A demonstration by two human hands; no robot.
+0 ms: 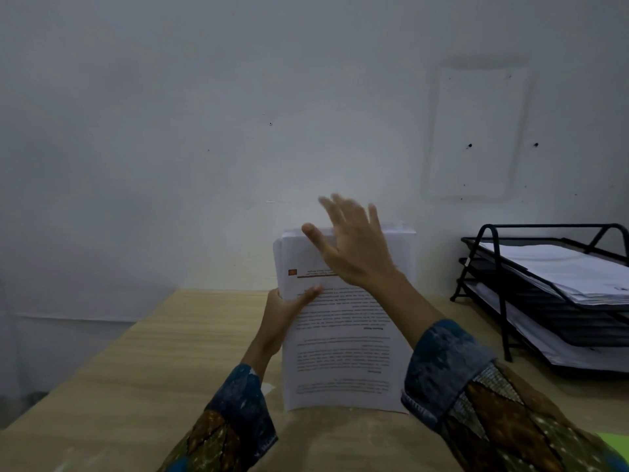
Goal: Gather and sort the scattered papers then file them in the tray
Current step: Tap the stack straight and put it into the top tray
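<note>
The wooden table (143, 362) was found to carry a black tiered tray (551, 226) at its right side, near the wall, with sheets already lying in at least two tiers. The stack of papers (340, 352) was stood on its lower edge on the table, well apart from the tray, and not yet filed.

The stack was gripped along its left edge only by the left hand (282, 311), with the thumb laid on the front sheet. The right hand (354, 247) was held wide, fingers spread and blurred, at the upper front of the stack. Contact with the paper could not be confirmed.

The following risks were judged:
- The top edges were seen stepped. With one side unheld, loose sheets could fan out and slide onto the table.
- A tap delivered off-square could crease the upper corners.
- The front sheet's print was seen inverted, so wrongly turned pages could be filed unsorted.
- A green sheet (616, 444), partly visible at the lower right corner, could be overlooked.
</note>
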